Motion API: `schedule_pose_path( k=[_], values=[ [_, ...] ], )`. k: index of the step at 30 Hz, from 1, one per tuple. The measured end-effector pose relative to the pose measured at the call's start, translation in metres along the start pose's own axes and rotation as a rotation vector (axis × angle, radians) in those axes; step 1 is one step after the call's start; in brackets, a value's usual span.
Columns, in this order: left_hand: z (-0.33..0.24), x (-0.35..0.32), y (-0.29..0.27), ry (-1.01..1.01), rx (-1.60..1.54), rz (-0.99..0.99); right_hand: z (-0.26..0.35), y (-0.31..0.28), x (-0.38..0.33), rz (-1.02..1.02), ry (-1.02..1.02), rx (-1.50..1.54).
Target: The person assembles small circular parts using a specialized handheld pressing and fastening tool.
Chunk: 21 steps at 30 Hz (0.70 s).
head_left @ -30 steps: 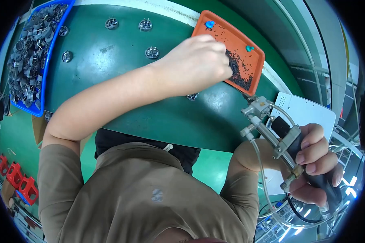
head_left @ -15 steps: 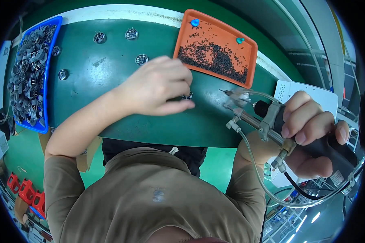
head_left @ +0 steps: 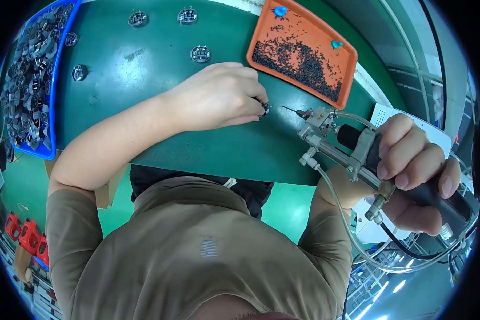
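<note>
A small round part with a metallic look (head_left: 265, 109) sits on the green bench, pinched between the thumb and fingers of my left hand (head_left: 224, 96), which covers most of it. My right hand (head_left: 418, 165) is wrapped round the black body of a power screwdriver (head_left: 333, 152) with metal fittings and clear hoses. Its thin dark bit points left toward the pinched part, with a short gap between them. Three more round parts lie beyond my left hand, the closest being this one (head_left: 200, 54).
An orange tray (head_left: 348, 80) with many tiny black screws and two small blue-green knobs stands at the far right. At the left, a blue bin (head_left: 53, 122) is heaped with grey and metal round parts. Two loose ones lie beside it. A white device (head_left: 437, 128) stands behind my right hand.
My left fingers have closed on the round part, which showed under the loosely curled hand before. The blurred screwdriver head has come to rest. The whole view has shifted, with the bench higher in it.
</note>
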<state>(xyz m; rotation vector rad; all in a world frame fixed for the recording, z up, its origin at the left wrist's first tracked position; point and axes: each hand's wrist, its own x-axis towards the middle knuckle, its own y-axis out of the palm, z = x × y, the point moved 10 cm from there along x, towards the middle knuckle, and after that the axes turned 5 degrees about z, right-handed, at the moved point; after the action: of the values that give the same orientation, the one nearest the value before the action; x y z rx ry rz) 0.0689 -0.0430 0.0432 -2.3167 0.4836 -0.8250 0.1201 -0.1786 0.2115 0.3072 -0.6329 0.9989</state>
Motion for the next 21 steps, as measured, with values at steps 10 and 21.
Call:
schedule_pose_path(
  k=[10, 21],
  values=[
    [0.000, 0.001, 0.002, -0.026, 0.005, 0.005, -0.018, 0.021, 0.004, 0.141, -0.024, -0.045],
    [-0.001, 0.003, 0.003, -0.018, -0.005, 0.005, -0.021, 0.022, 0.005, 0.191, -0.008, -0.035]
  ],
)
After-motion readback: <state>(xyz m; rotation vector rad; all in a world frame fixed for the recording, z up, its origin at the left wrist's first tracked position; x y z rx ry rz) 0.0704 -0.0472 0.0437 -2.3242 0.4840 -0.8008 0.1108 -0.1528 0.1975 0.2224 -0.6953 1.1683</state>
